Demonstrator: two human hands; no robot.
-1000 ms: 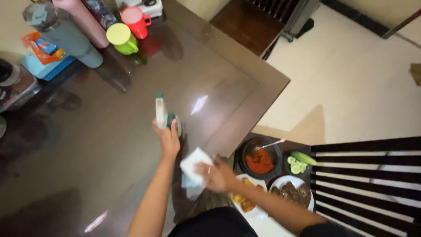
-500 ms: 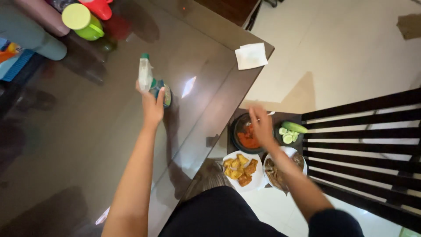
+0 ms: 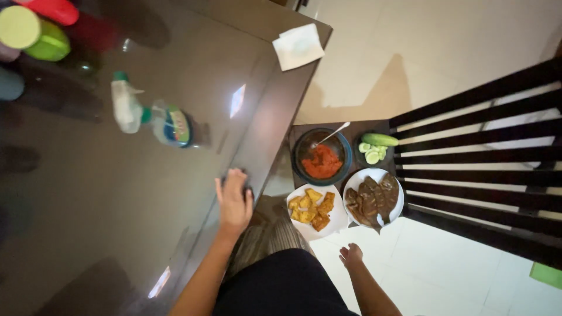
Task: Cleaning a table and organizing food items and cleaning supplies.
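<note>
Your left hand (image 3: 234, 202) lies flat and empty on the glossy counter (image 3: 88, 205) edge, your right hand (image 3: 350, 255) hangs loosely open, and the light, slippery-looking spray bottle (image 3: 153, 116) beyond is best gripped at its neck.

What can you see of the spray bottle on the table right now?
The spray bottle stands free on the glossy dark table, seen from above. It has a white trigger head with a green nozzle tip and a clear body with a colourful label, seemingly plastic. Neither of the hands touches it; the left hand rests nearer the table's edge.
</note>
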